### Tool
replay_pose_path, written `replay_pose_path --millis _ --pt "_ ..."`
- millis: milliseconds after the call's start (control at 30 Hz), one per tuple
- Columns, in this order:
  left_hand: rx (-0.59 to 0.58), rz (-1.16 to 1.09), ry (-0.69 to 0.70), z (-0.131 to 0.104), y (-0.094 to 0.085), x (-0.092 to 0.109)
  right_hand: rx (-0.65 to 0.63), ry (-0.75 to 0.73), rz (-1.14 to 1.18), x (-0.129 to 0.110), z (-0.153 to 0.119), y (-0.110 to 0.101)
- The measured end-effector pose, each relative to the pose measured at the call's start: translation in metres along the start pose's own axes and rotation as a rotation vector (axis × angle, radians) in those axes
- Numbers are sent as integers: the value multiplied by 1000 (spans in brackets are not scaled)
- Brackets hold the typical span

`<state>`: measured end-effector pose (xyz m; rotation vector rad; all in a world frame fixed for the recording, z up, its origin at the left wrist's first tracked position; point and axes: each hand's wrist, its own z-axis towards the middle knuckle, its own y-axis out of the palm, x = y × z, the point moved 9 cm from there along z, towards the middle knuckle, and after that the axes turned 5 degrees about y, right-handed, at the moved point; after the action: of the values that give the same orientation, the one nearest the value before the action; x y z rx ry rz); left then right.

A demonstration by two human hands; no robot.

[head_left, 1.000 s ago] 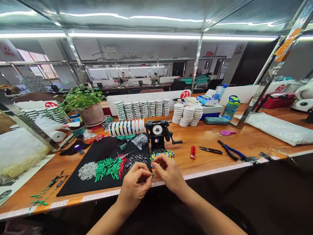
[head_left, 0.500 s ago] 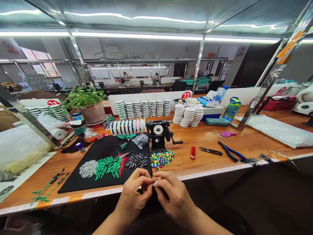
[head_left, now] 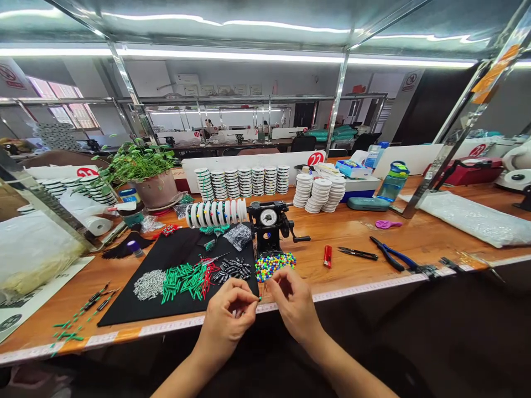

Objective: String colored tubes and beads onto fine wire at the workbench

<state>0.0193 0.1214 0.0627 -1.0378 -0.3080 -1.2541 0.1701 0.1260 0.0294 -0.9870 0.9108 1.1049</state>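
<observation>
My left hand (head_left: 230, 320) pinches a tiny green piece at its fingertips, just over the table's front edge. My right hand (head_left: 292, 301) is beside it with thumb and finger pinched together; whether it holds anything is too small to see. Just beyond the fingers lies a pile of coloured beads (head_left: 274, 264). On the black mat (head_left: 166, 260) sit heaps of green tubes (head_left: 182, 281), silver pieces (head_left: 148, 284), red pieces (head_left: 207, 275) and dark pieces (head_left: 232, 270).
A black hand-crank winder (head_left: 270, 224) stands behind the beads, with a row of spools (head_left: 215, 213) to its left. A red lighter (head_left: 327, 256), scissors (head_left: 357, 254) and pliers (head_left: 392, 256) lie to the right. A potted plant (head_left: 145, 171) and stacked reels (head_left: 243, 182) stand further back.
Both hands dropped toward me half a second ago, then rose again to the table edge. They have drawn slightly apart, with the right hand nearer the beads.
</observation>
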Motion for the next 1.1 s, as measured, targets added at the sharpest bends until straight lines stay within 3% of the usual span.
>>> replay_pose_path --millis 167,200,333,367,400,467,567,633,733,800,867,967,1033,1100 --pt "25 -157 -141 -8 -2 -7 -239 164 190 13 -37 22" --pt "25 -159 -138 -8 -3 -6 -238 114 168 8 -40 22" --pt "11 -94 -83 -6 -2 -2 -51 -323 -74 -38 -47 6" --pt "7 -80 -70 -5 -2 -1 -15 -357 -95 -42 -46 3" --pt "5 -76 -67 -4 -2 -1 5 -324 -95 -39 -41 0" --pt "11 -102 -82 -3 -2 -3 -44 -112 -5 -18 -29 3" --pt "10 -179 -119 -2 0 -6 -310 221 255 16 -27 31" --pt "5 -186 -119 -3 0 -6 -342 196 257 16 -31 35" --pt "-10 -60 -28 -3 -1 3 -103 -213 -71 -18 -39 13" --pt "-33 53 91 -4 -1 12 -21 -436 -226 -40 -46 6" --pt "-78 159 231 -5 0 20 -74 -417 -219 -40 -36 7" --pt "-201 298 431 -8 7 26 -230 -200 -111 -20 -2 14" --pt "-273 319 485 -7 12 24 -308 -123 -68 -11 18 21" --pt "-271 282 456 -1 12 20 -344 -98 -40 -7 31 25"
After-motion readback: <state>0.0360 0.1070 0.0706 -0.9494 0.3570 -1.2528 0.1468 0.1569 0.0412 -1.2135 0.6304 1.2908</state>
